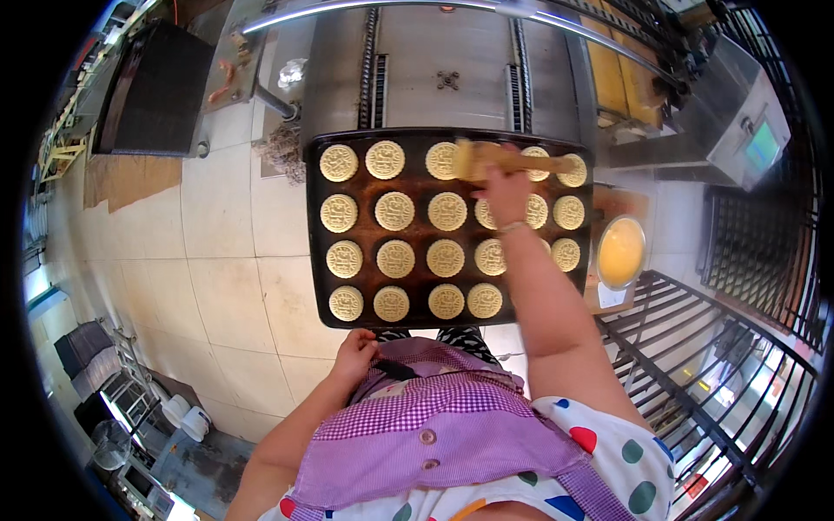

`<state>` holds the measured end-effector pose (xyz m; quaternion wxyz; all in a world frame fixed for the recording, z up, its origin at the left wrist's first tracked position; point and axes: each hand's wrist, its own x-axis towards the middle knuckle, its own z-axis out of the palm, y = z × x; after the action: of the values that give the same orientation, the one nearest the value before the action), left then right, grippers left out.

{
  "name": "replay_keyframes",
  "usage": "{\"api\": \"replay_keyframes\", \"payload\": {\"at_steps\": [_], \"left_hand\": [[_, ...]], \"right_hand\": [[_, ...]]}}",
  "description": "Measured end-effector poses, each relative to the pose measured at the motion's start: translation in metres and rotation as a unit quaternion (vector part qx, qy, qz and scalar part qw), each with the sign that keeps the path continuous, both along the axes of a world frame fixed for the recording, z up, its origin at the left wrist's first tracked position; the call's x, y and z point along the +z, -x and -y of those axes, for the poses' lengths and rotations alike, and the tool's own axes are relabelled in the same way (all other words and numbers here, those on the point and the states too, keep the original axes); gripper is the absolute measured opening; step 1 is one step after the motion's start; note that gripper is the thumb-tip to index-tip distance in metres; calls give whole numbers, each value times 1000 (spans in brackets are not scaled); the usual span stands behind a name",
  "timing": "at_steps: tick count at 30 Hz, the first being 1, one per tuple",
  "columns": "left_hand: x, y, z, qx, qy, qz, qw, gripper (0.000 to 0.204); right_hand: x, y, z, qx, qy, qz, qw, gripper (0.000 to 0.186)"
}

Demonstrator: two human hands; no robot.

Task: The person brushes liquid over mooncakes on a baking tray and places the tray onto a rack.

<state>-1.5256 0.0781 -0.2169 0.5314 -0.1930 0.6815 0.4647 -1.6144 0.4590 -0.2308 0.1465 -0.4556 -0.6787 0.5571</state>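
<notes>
My right hand is closed around a flat pastry brush with a wooden handle. Its pale bristles touch or hover just over a mooncake in the far row; motion blur hides which. Rows of round, pale mooncakes with stamped tops and scalloped rims lie on a dark baking tray. My right hand and forearm cover some of them. My left hand is beside the tray's near left edge, fingers curled in, with nothing visible in it.
A round bowl of yellow liquid stands right of the tray. Beyond the tray is a metal machine bed with chains. A screened control box is at far right, a black metal rack at near right. Tiled floor lies left.
</notes>
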Motion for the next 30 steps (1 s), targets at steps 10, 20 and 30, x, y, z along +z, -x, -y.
{"api": "replay_keyframes", "payload": {"at_steps": [10, 20, 30], "left_hand": [[-3, 16, 61, 21, 19, -2, 1000, 21], [-15, 19, 93, 23, 19, 0, 1000, 26], [-13, 34, 105, -36, 25, 4, 999, 29]], "right_hand": [[-11, 13, 5, 22, -12, -39, 999, 32], [-15, 35, 42, 40, -295, 41, 954, 28], [-27, -21, 61, 83, -126, 196, 969, 38]]}}
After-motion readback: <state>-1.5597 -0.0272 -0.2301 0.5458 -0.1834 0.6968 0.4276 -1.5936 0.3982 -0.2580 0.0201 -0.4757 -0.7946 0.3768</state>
